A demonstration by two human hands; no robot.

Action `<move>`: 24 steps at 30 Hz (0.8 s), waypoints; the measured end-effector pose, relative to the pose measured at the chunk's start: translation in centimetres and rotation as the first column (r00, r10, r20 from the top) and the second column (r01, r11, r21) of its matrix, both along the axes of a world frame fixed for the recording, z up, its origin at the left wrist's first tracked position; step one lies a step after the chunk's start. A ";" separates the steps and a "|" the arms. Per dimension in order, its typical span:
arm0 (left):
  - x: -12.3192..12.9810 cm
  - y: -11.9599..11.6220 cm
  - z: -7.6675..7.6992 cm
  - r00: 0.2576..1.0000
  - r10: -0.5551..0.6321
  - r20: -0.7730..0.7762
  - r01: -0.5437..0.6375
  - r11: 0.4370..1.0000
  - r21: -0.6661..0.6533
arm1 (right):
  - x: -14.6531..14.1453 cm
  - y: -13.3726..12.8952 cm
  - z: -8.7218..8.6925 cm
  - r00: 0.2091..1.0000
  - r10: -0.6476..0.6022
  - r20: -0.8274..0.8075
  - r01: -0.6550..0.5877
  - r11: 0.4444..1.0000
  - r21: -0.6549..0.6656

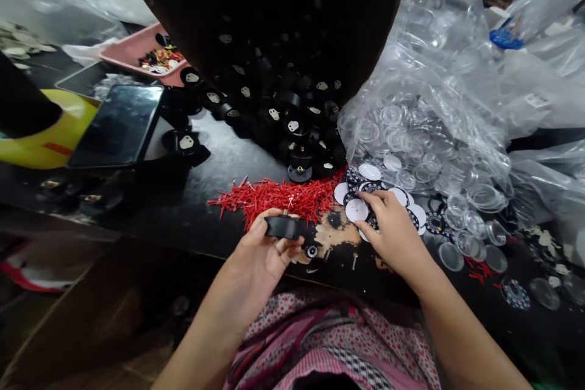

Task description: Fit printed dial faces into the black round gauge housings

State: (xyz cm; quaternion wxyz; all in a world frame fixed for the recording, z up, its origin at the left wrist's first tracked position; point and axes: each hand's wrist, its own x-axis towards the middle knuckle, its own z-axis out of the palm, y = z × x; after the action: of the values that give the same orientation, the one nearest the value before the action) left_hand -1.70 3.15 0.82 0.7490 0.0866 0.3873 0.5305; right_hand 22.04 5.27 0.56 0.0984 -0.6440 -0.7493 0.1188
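Note:
A round black part (pixel 283 227) with a small brass-coloured tip is gripped in my left hand (pixel 261 259), its fingers wrapped around the edge. My right hand (pixel 395 231) reaches onto the pile of round discs, white on one side and black with markings on the other. Its thumb and fingers lie around a white disc (pixel 356 210); whether they pinch it is unclear. Thin red pieces (pixel 292 198) lie heaped just beyond my left hand. Between my hands, a small round black piece (pixel 312 251) rests near the table's front edge.
Clear round covers (pixel 429 152) spill from a plastic bag (pixel 425 42) on the right. Many black parts (pixel 274 114) lie inside a large dark container (pixel 283 18) at the back. A phone-like slab (pixel 119 128) and a pink tray (pixel 132 49) stand left.

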 end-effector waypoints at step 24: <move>4.6 -1.0 -0.5 0.997 -0.073 0.011 0.074 0.993 -0.090 | -1.8 -1.9 2.9 0.771 -0.149 -0.619 0.094 0.988 -0.121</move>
State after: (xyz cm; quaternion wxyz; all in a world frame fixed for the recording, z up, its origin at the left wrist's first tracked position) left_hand 2.89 2.17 0.31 0.7726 0.0650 0.4046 0.4849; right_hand 20.24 3.37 3.45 0.3226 -0.6185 -0.6251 0.3502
